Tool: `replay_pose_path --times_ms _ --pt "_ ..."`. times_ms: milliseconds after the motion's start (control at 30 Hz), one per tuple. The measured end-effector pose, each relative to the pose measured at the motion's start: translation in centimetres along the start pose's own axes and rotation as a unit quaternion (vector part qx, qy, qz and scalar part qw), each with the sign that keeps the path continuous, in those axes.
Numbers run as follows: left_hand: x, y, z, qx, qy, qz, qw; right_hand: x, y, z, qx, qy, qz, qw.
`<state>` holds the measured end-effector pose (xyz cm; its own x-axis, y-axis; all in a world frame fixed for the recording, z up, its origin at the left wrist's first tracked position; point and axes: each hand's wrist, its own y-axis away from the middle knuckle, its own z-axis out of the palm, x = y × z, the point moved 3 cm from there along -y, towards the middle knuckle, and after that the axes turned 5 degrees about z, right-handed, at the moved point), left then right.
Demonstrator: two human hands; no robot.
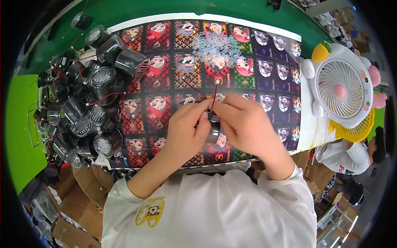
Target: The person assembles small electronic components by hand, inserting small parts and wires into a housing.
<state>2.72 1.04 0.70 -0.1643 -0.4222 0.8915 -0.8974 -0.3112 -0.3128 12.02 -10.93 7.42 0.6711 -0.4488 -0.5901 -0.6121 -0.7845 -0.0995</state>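
My left hand (186,128) is closed on a small dark see-through cylindrical housing (214,131), held near the table's front edge. The fingertips of my right hand (248,124) are pinched together at its top, where red and black wires (214,98) come out. These wires run away from me to a small white plug (217,82). A second dark lead (192,84) extends to the upper left of my fingers. My fingers hide most of the contact point, so the exact grip there is unclear.
Left of my hands lies a heap of similar black housings (103,80) with wires and slatted ends. Small clear rings (217,47) are scattered over the printed sheet (157,105). A white fan (339,89) stands at right, near a yellow grille (357,128). Another person (345,157) is beyond.
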Motion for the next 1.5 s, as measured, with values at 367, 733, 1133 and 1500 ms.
replay_pose_path --times_ms 367,733,1133,1500 --pt "0.6 -0.2 -0.6 -0.065 0.052 -0.057 0.995 5.4 0.1 -0.2 -0.011 0.116 0.116 0.986" --pt "2.0 -5.6 -7.2 0.127 -0.321 0.125 0.93 2.4 -5.1 -2.3 0.19 -0.149 -0.027 0.97" --pt "2.3 -6.0 -8.5 -0.076 -0.393 0.139 0.906 8.1 -21.4 0.4 0.287 0.258 -0.087 0.918" --pt "0.8 1.9 -6.7 -0.127 0.091 0.151 0.976 0.9 -7.7 6.7 -0.059 0.069 -0.155 0.984"
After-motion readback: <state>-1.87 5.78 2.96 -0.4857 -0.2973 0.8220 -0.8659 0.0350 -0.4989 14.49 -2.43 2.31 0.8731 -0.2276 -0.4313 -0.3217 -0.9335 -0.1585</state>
